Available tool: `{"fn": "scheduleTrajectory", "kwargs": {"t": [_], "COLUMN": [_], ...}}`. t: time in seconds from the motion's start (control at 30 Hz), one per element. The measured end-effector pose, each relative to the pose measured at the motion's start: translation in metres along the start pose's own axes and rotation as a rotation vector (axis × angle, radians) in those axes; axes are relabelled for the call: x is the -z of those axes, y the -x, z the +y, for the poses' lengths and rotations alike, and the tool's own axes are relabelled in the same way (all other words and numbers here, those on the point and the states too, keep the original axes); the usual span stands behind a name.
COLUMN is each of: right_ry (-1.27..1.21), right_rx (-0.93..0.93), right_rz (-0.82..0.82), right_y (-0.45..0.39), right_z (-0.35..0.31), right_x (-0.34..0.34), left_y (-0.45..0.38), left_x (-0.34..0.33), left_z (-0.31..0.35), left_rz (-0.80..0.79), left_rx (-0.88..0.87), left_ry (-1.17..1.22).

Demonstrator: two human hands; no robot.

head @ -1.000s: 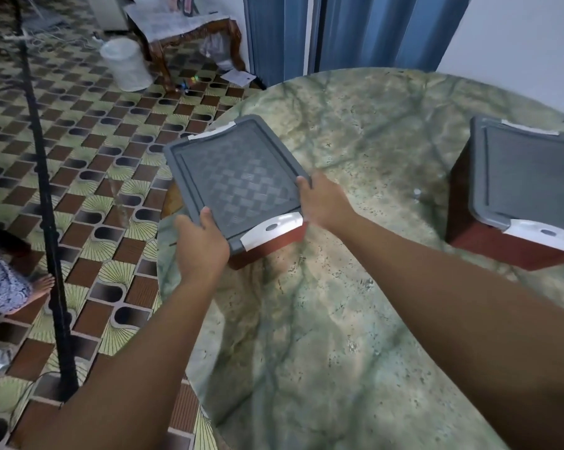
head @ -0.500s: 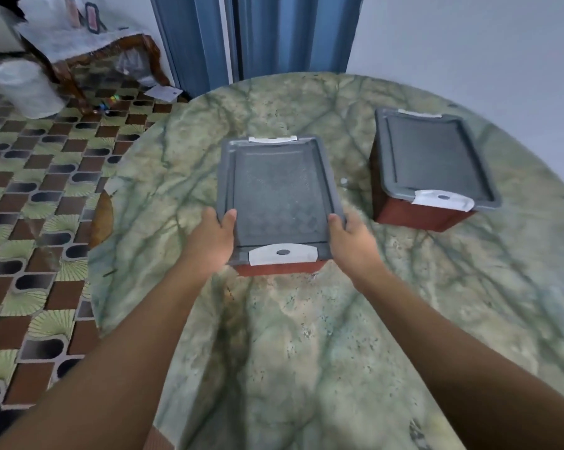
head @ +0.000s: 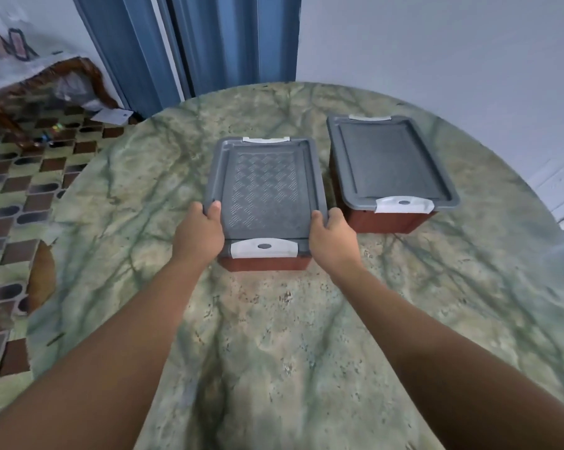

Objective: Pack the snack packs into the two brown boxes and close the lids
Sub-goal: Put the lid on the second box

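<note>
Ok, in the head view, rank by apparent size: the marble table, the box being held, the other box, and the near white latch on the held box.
1. Marble table, largest by far.
2. Held box and other box: look alike; the held one is nearer, so unranked.
3. White latch, smallest.

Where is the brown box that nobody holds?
In the head view, the untouched brown box with grey lid stands on the marble table, right of the held box.
</note>
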State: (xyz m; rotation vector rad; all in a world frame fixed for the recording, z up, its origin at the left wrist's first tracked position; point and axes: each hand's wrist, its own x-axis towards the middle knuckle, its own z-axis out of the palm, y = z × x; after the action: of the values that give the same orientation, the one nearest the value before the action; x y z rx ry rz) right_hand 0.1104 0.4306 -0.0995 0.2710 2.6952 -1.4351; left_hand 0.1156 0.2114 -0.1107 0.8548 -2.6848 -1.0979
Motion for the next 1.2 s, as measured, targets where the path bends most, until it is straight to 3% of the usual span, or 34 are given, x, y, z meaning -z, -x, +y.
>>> {"fn": "scheduleTrajectory", "kwargs": {"t": [0.47,1.07,1.2], "right_ry": [0.126,0.092,0.132], "right_rx": [-0.063,-0.078,-0.072], "right_rz": [0.015,0.019,-0.057], "right_y": [-0.083,-0.083,-0.074], "right_z": [-0.040,-0.040,-0.043], "right_x": [-0.018,-0.017,-0.006], "left_y": [-0.090,-0.077,-0.071], "left_x": [-0.021,-0.018,-0.012], "left_z": [0.033,0.037,0.037], "left_rz": [-0.006,-0.002,-0.029], "left_rx": [-0.033,-0.010,0.015], "left_ry": [0.014,0.024,0.033]}}
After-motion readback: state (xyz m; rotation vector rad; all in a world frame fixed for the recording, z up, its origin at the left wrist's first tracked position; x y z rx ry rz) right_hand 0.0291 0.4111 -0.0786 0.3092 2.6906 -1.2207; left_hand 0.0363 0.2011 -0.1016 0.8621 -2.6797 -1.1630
